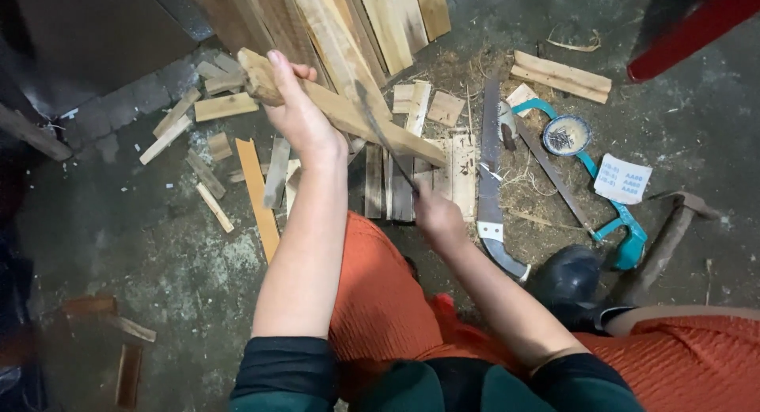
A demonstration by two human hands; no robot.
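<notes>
Two hands busy: left hand (299, 111), fingers clamped round wooden stick (348, 111); right hand (437, 216), fingers closed on knife (384, 135) against it, above floor (158, 254).

The floor (142, 254) is dark grey concrete, rough and dusty. Sawdust (522, 182) and small wood bits (214, 103) lie on it. A stack of planks (372, 16) leans at the top, and something red (697, 24) shows in the top right corner.
</notes>
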